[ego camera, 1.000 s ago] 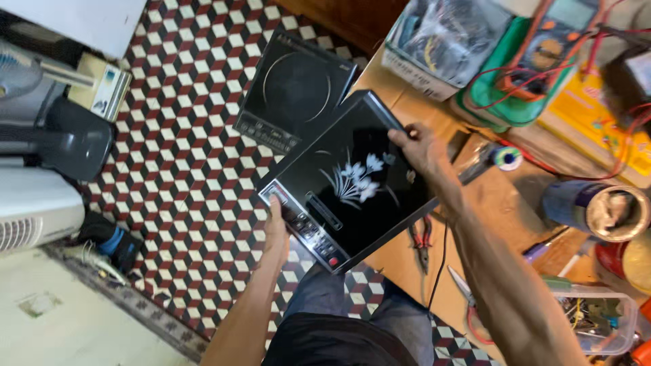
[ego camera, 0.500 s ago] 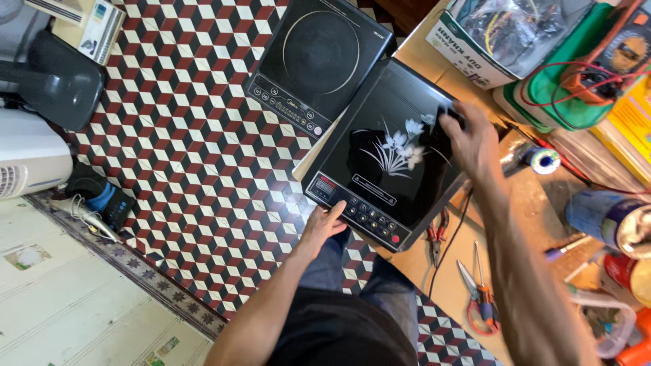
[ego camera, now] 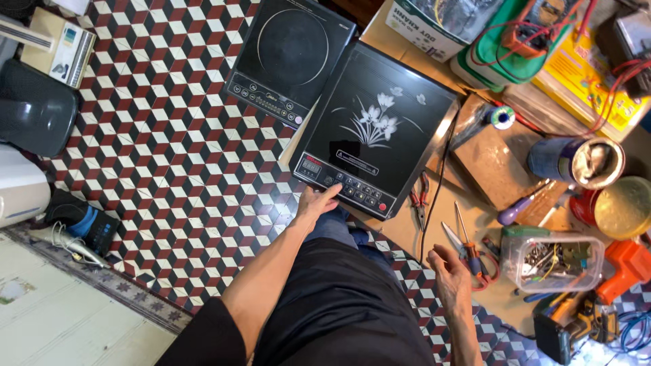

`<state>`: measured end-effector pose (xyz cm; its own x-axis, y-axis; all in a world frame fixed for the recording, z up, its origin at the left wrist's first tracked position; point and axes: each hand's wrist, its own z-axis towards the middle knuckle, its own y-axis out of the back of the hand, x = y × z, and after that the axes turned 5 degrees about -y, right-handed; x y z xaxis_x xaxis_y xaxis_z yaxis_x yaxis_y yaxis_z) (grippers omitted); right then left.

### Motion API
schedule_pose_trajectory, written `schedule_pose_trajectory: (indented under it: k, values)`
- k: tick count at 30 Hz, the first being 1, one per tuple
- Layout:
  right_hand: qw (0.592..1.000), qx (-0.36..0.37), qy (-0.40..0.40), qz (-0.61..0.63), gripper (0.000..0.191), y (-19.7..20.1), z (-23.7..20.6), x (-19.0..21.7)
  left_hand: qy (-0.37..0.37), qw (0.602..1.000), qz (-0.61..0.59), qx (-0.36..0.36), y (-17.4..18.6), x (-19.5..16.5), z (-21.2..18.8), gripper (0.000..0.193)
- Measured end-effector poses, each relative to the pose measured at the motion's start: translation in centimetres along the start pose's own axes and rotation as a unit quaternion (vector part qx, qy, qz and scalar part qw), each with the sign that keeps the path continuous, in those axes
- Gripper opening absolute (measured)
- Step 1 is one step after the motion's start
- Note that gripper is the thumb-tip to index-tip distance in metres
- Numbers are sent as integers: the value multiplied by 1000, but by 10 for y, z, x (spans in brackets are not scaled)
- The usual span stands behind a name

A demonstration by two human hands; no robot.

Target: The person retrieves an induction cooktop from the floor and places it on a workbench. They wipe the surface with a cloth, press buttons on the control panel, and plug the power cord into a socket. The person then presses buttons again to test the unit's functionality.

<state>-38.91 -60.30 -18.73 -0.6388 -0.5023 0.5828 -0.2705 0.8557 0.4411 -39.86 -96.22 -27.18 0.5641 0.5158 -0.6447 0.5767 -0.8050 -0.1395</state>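
Note:
A black induction cooker (ego camera: 380,129) with a white flower print lies on the edge of a wooden workbench (ego camera: 502,169), hanging partly over the floor. My left hand (ego camera: 315,203) touches its near left corner by the button panel, fingers apart. My right hand (ego camera: 447,274) hovers open over the bench edge, close to red-handled scissors (ego camera: 468,251). A black cable (ego camera: 434,203) runs down from the cooker's right side.
A second black induction cooker (ego camera: 288,57) lies on the red, white and black tiled floor (ego camera: 169,156). Pliers (ego camera: 419,203), a purple-handled screwdriver (ego camera: 519,207), a clear box of parts (ego camera: 553,257), tins, a tape roll (ego camera: 502,117) and wires crowd the bench. Appliances stand at left.
My right hand left the cooker's far right side and dropped back to the bench edge near the scissors. The cooker now rests on the bench. The view shifted up and left.

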Motion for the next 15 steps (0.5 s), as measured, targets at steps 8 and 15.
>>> schedule_pose_trajectory:
  k: [8,15]
  values:
    - [997,-19,-27,-74,48,2,-58,-41,-50,999,7,-11,-9,3,-9,62]
    - [993,-24,-57,-98,50,-16,-91,-86,-89,996,-5,-20,-14,4,-18,66]
